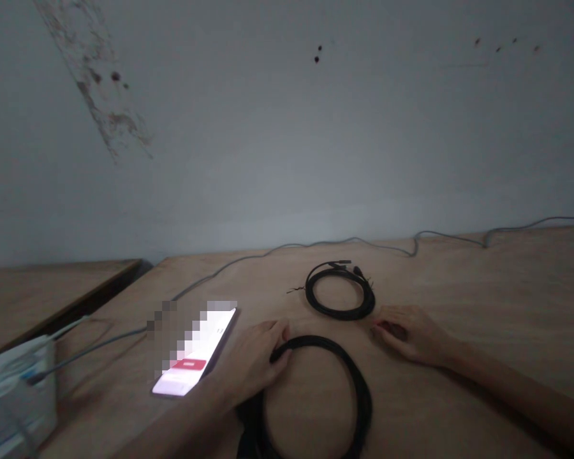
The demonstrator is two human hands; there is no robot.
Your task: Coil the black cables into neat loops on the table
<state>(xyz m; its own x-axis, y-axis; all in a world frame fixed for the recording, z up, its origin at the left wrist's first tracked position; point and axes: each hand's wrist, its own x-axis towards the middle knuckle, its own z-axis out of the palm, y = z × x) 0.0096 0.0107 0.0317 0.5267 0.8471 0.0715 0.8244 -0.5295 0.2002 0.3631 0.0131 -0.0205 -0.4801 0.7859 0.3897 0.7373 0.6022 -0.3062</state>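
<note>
Two coils of black cable lie on a wooden table (483, 299). The larger coil (358, 395) is nearest me, and my left hand (253, 363) rests on its upper left arc with fingers curled over the cable. The smaller coil (340, 290) lies farther back, its plug ends at the top. My right hand (409, 335) lies on the table just right of and below the small coil, fingers loosely bent, fingertips near its rim; nothing shows in it.
A phone (196, 357) with a lit screen lies left of my left hand. A grey cable (363, 242) runs along the table's back edge by the wall. A white box (14, 395) sits at the left edge. A second table (43, 293) stands at left.
</note>
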